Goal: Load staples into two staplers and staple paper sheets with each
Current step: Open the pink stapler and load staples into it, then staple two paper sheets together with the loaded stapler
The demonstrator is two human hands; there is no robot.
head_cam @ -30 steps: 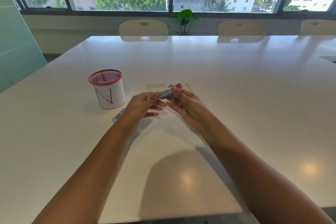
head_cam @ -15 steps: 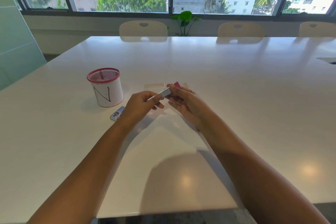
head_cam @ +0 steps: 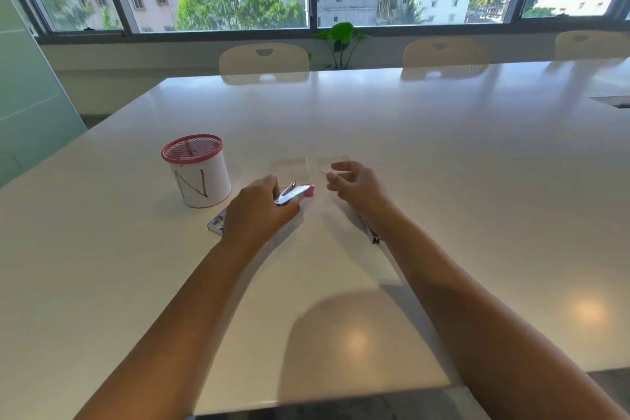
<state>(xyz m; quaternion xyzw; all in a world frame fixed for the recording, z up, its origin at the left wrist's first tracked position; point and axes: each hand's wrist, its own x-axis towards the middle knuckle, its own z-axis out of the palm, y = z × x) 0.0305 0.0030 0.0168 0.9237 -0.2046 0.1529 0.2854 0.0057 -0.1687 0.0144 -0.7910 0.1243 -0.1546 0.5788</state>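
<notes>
Two hands (head_cam: 259, 211) over one table (head_cam: 443, 181); two staplers (head_cam: 295, 194), one mesh cup (head_cam: 196, 170), two paper sheets (head_cam: 289, 165), three chairs (head_cam: 264, 60), one plant (head_cam: 341, 36).

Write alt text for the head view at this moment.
At a white table, a person's left hand grips a pink-tipped stapler while the right hand hovers loosely curled over small paper sheets. A red-rimmed cup marked N and another stapler sit to the left.
</notes>
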